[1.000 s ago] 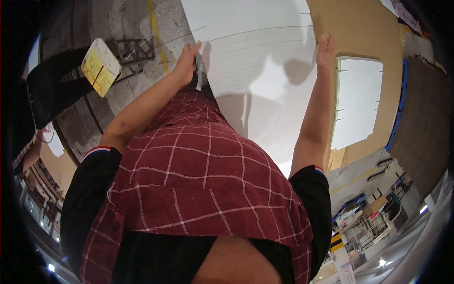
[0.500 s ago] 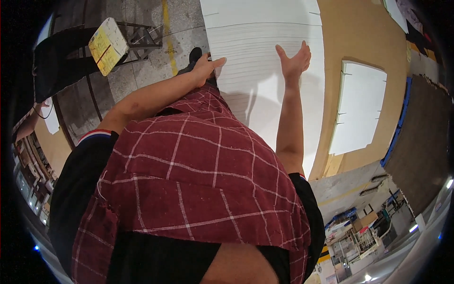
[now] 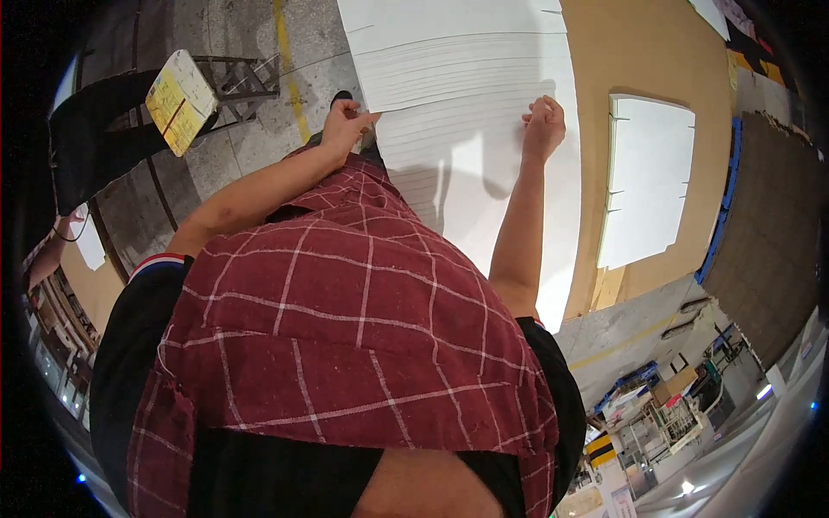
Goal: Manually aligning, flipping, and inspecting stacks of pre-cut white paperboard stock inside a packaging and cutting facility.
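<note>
White sheets (image 3: 518,250) lie overlapped in front of me, their staggered edges making a band of closely spaced lines across the pile. At the pile's left edge, my left hand (image 3: 347,132) is closed, thumb and forefinger pinching the corner of one sheet. Over the right part of the sheets is my right hand (image 3: 544,128), its fingers curled in and nothing visible in them. Its shadow falls on the white surface below.
Brown board (image 3: 596,173) lies under and right of the sheets, bearing a smaller stack of notched white sheets (image 3: 649,181). Left, a stool with a yellow-and-white seat (image 3: 181,102) stands on the floor. Another person's arm (image 3: 47,259) shows at the far left.
My left hand has gone from spread fingers to a pinch on a sheet's corner. My right hand's spread fingers have curled in. The whole view has shifted slightly.
</note>
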Demonstrator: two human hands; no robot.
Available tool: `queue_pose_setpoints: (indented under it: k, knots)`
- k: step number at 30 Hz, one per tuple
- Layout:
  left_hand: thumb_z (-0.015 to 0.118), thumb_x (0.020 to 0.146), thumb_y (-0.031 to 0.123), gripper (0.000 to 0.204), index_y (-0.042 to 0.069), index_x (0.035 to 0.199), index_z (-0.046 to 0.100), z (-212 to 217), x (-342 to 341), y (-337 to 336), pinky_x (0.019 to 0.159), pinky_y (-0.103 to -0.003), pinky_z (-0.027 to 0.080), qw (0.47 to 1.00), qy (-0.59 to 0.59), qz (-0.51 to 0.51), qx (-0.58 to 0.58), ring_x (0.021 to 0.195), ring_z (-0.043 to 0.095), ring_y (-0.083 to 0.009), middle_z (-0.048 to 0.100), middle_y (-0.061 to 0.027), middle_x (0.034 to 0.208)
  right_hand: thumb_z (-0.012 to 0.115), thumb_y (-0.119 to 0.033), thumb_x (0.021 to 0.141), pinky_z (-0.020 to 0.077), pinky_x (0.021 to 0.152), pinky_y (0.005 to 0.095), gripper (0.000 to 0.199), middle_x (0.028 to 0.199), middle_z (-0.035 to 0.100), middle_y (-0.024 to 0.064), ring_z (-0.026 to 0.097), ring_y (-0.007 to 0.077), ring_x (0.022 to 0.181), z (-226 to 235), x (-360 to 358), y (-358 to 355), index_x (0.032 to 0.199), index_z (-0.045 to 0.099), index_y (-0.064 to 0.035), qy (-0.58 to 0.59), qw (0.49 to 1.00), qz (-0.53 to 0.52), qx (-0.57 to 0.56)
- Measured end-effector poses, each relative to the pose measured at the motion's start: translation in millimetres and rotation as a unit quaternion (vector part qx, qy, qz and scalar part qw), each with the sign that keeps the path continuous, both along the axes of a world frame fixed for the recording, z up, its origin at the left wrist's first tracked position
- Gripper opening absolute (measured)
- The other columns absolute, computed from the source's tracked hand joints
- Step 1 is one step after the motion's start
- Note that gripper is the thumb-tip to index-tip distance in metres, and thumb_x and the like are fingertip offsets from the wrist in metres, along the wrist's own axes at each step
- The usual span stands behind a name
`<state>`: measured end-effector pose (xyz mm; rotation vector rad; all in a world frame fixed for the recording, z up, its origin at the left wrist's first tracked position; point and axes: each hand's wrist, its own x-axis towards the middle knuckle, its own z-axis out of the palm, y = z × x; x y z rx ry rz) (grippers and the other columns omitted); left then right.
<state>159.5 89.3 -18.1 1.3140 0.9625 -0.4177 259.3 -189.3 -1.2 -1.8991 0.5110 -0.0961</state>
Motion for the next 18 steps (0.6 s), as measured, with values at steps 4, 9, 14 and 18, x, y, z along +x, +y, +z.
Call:
queue_pose_setpoints:
  k: [4,9,14,18]
  knots:
    - [0.059,0.071,0.019,0.016,0.006,0.075,0.051,8,2,7,0.050,-0.019,0.035,0.972,-0.164,-0.164,0.040,0.059,0.047,-0.0081,0.051,-0.0006,0.067,0.050,-0.017,0.075,0.0376,0.043,0.0184,0.019,0.068,0.054,0.0066,0.050,0.0101,0.051,-11,6,-7,0.084,0.051,0.0001,0.036,0.995,-0.015,0.096]
    - [0.055,0.075,0.027,0.023,0.007,0.064,0.051,14,13,0,0.047,-0.018,0.034,0.990,0.004,-0.051,-0.129,0.056,0.046,-0.0067,0.052,-0.0006,0.063,0.050,-0.017,0.075,0.0374,0.044,0.0185,0.019,0.068,0.053,0.0062,0.051,0.0110,0.052,-13,10,-7,0.082,0.051,0.0007,0.070,0.990,-0.017,0.122]
    - [0.053,0.076,0.029,0.030,0.006,0.057,0.050,-10,11,0,0.043,-0.020,0.032,0.990,-0.057,-0.085,-0.100,0.044,0.042,-0.0075,0.049,-0.0010,0.051,0.050,-0.017,0.074,0.0372,0.043,0.0179,0.019,0.068,0.053,0.0058,0.052,0.0116,0.054,-16,10,-6,0.081,0.052,0.0002,0.060,0.990,-0.020,0.122]
    - [0.053,0.077,0.028,0.031,0.006,0.055,0.049,-16,10,-2,0.043,-0.020,0.032,0.992,-0.064,-0.093,-0.063,0.044,0.041,-0.0078,0.049,-0.0014,0.052,0.051,-0.017,0.074,0.0375,0.043,0.0178,0.019,0.068,0.052,0.0057,0.052,0.0114,0.054,-17,12,-7,0.082,0.051,0.0001,0.059,0.992,-0.009,0.111]
